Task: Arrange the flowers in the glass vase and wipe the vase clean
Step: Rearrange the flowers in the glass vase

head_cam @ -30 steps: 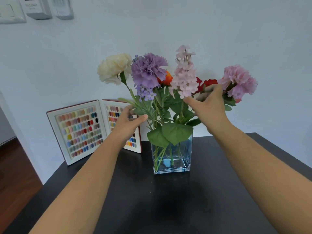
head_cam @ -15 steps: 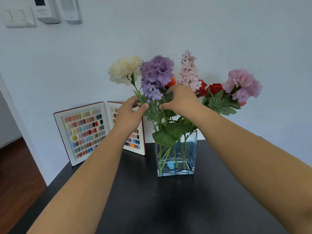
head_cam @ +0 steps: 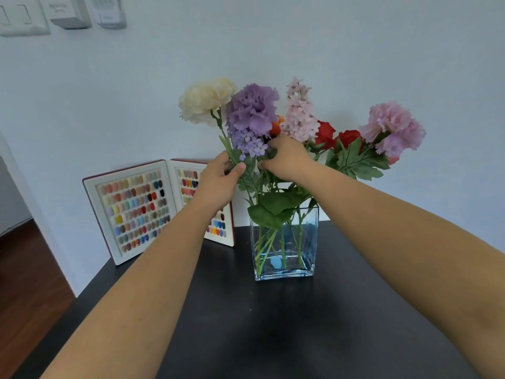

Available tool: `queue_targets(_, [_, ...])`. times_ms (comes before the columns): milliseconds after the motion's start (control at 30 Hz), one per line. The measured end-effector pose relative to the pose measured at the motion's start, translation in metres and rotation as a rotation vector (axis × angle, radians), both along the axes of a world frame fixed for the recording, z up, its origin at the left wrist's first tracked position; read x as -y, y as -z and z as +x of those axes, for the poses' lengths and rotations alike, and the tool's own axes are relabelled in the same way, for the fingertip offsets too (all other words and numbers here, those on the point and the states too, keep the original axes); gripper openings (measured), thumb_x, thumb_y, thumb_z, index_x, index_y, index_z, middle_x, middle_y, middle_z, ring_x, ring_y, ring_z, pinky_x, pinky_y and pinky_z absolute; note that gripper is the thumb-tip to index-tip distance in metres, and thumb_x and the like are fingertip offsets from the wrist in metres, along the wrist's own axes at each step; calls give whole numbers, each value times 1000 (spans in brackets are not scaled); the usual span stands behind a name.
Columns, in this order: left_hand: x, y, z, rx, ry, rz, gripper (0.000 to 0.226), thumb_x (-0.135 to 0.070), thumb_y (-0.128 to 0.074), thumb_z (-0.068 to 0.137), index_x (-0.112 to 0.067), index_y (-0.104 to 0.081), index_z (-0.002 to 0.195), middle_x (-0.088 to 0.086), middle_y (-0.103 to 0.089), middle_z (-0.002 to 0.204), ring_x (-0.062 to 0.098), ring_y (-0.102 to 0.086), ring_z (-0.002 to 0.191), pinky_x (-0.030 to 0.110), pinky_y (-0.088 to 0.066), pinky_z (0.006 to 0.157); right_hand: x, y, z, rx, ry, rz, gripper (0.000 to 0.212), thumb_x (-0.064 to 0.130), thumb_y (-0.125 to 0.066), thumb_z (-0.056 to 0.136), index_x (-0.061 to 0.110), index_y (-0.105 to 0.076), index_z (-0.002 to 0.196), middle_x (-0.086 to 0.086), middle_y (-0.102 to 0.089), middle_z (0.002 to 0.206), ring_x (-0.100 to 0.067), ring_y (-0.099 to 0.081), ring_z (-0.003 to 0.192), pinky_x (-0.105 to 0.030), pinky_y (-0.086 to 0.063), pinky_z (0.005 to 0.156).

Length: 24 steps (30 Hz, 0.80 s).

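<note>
A square glass vase (head_cam: 308, 242) holding water stands on the black table (head_cam: 273, 324). Several flowers rise from it: a cream carnation (head_cam: 203, 99), a purple carnation (head_cam: 252, 109), a pale pink spike (head_cam: 299, 110), red roses (head_cam: 326, 132) and a pink carnation (head_cam: 393, 127) leaning right. My left hand (head_cam: 218, 181) pinches the green stem under the cream carnation. My right hand (head_cam: 287, 157) is closed on the stems under the purple carnation, its fingertips hidden among small lilac blossoms (head_cam: 250, 144).
An open nail-colour sample book (head_cam: 134, 209) stands against the white wall left of the vase. Wall switches and panels (head_cam: 71, 12) hang at the top left. The table's left edge drops to a wooden floor (head_cam: 24, 283).
My right hand left the pink carnation at the right and moved left to the stems under the purple carnation. My left hand slid up the cream carnation's stem. The view shifted slightly.
</note>
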State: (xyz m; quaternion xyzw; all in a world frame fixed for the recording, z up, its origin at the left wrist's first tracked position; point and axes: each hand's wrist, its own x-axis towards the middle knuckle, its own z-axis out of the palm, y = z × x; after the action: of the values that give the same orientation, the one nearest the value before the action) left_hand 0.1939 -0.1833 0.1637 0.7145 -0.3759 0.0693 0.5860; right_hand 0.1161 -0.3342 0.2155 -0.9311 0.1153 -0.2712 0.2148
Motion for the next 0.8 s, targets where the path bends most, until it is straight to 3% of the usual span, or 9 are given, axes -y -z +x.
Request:
queue_targets(100, [-2, 1, 0, -3, -1, 12, 23, -21, -55, 97, -24, -63, 119, -6, -73, 111, 9, -68, 103, 33, -53, 93, 11, -6, -6, 54, -5, 113, 28, 20, -70, 85, 6, -64, 108, -6, -65, 103, -25, -62, 91, -34, -53, 81])
queue_targets(233, [-1, 3, 0, 6, -62, 17, 20, -24, -57, 96, -43, -59, 102, -17, -73, 95, 0, -71, 86, 26, -56, 77, 21, -18, -15, 141, -87, 564, 13, 11, -70, 87, 11, -61, 98, -13, -66, 104, -17, -64, 74, -23, -59, 58])
queue_targets(333, [3, 2, -2, 17, -60, 32, 18, -23, -56, 97, -36, -61, 108, -11, -73, 102, 6, -71, 92, 30, -55, 87, 23, -13, -13, 90, -98, 625, 23, 9, -69, 88, 7, -60, 109, -13, -64, 110, -18, -64, 79, -21, -58, 56])
queue_targets(467, [5, -2, -3, 16, -58, 53, 23, -23, -56, 97, -21, -62, 119, -2, -74, 106, 13, -70, 95, 35, -55, 90, 19, -8, -9, 77, -93, 568, 19, 11, -69, 88, 9, -60, 106, -14, -64, 107, -18, -65, 74, -24, -60, 60])
queue_targets(567, [5, -4, -5, 11, -133, 41, 28, -28, -59, 96, -20, -58, 122, -5, -69, 105, 15, -69, 93, 26, -54, 75, 15, -5, -6, 46, -97, 478, 21, 11, -70, 87, 9, -60, 106, -17, -66, 103, -20, -64, 70, -32, -61, 68])
queue_targets(600, [5, -3, -6, 20, -188, 14, 36, -31, -62, 93, -21, -53, 127, -6, -65, 106, 13, -67, 91, 22, -50, 69, 13, -2, -6, 33, -89, 424, 27, 13, -71, 87, 8, -60, 110, -16, -66, 104, -23, -66, 73, -36, -61, 72])
queue_targets(667, [4, 0, -11, 8, -281, -139, 64, -37, -69, 86, -23, -37, 140, -4, -54, 116, 7, -63, 91, 23, -50, 73, 11, 5, -7, 36, -59, 296, 39, 17, -71, 86, 8, -58, 121, -12, -65, 108, -28, -68, 86, -43, -59, 80])
queue_targets(733, [1, 4, -18, 41, -362, -289, 80, -39, -73, 80, -25, -28, 145, -5, -43, 121, 6, -57, 100, 32, -51, 86, 11, 13, -11, 96, -49, 228, 45, 19, -71, 86, 10, -56, 127, -9, -63, 117, -27, -64, 94, -38, -55, 85])
queue_targets(800, [0, 7, -25, 124, -419, -307, 79, -38, -72, 77, -26, -29, 143, -5, -37, 122, 11, -53, 106, 42, -51, 91, 13, 19, -16, 154, -42, 154, 46, 19, -70, 86, 12, -54, 128, -6, -61, 114, -20, -57, 90, -23, -44, 75])
